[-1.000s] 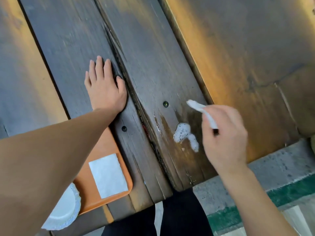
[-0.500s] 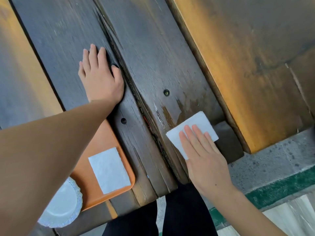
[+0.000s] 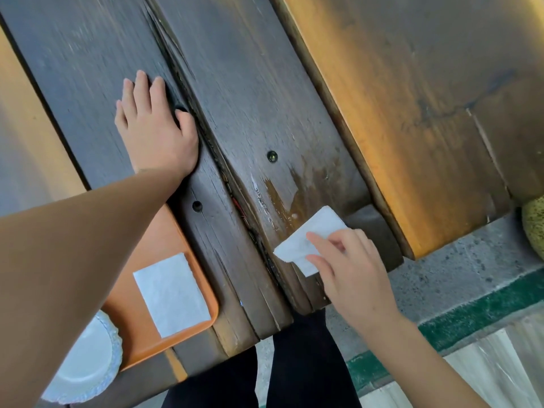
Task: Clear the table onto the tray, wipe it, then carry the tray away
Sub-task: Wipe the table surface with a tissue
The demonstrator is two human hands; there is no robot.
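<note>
My right hand (image 3: 350, 272) presses a white napkin (image 3: 309, 237) against the near end of a dark wooden table plank (image 3: 259, 107), its fingers resting on the napkin. A wet smear (image 3: 288, 189) lies on the wood just beyond the napkin. Further left, my left hand (image 3: 153, 128) lies flat and open on the neighbouring plank. An orange tray (image 3: 164, 240) sits at the near left, partly hidden under my left forearm. It carries a folded white napkin (image 3: 172, 294) and a white paper plate (image 3: 85, 360).
A lighter wooden bench plank (image 3: 412, 113) runs along the right. Below the table edge are a grey concrete floor (image 3: 459, 278) with a green stripe (image 3: 471, 316), and dark trouser legs (image 3: 294, 363). A rough yellowish object (image 3: 534, 225) sits at the right edge.
The napkin came down from the air onto the white foam blob and was dragged toward the near table end. The foam is gone and a wet smear shows. My left hand stayed flat.
</note>
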